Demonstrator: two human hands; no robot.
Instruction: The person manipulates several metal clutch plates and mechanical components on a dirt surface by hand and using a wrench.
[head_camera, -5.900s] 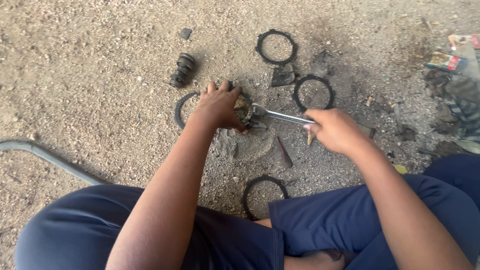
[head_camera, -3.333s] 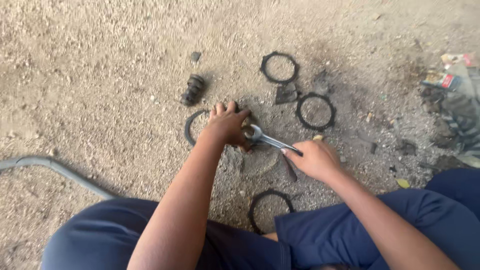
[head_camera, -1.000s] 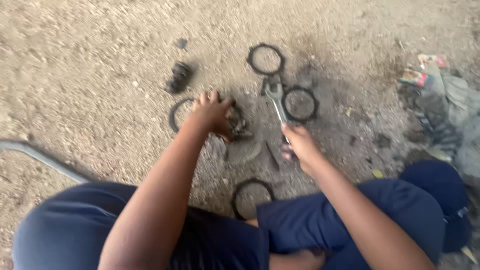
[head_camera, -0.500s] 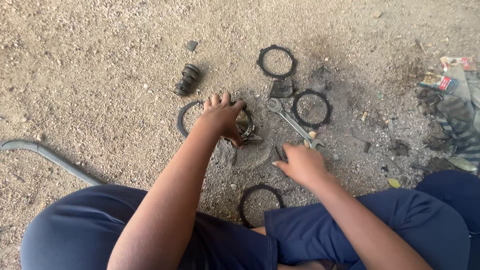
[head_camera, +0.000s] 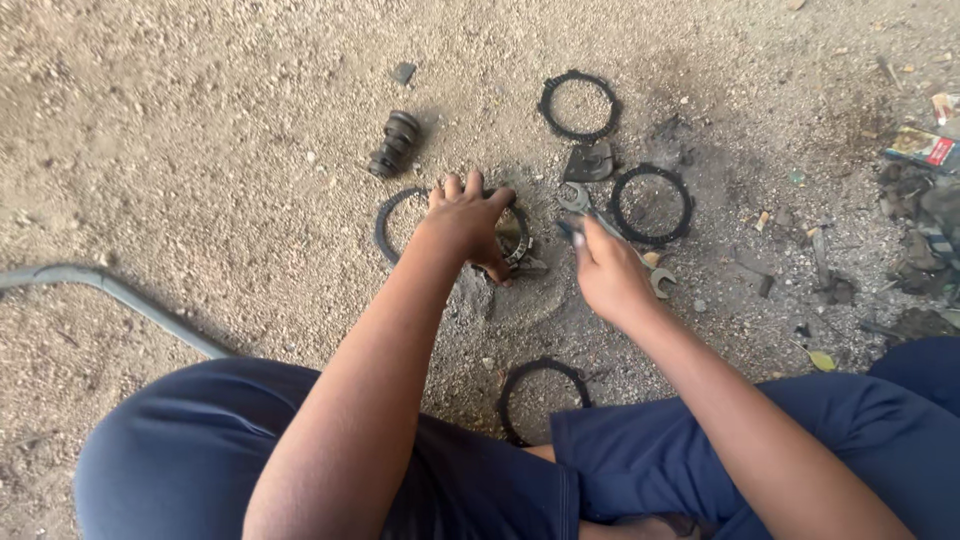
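**Hub held down, spanner in hand, rings laid out on the ground**

The small greasy metal hub (head_camera: 512, 248) sits on the sandy ground (head_camera: 200, 150) just ahead of the knees, pressed down by the left hand (head_camera: 465, 215), whose fingers are spread over its top. The right hand (head_camera: 608, 275) has its fingers closed on a silver double-ended spanner (head_camera: 580, 203), whose head lies just beside the hub, seemingly not seated on it.

Judging by the layout, the stripping looks well along: four dark toothed rings (head_camera: 651, 204) lie separately around the hub, with a ribbed black sleeve (head_camera: 396, 143) and a small flat dark plate (head_camera: 588, 163) set apart. The hub itself remains to be undone.

No container is in view; every part rests on bare ground.
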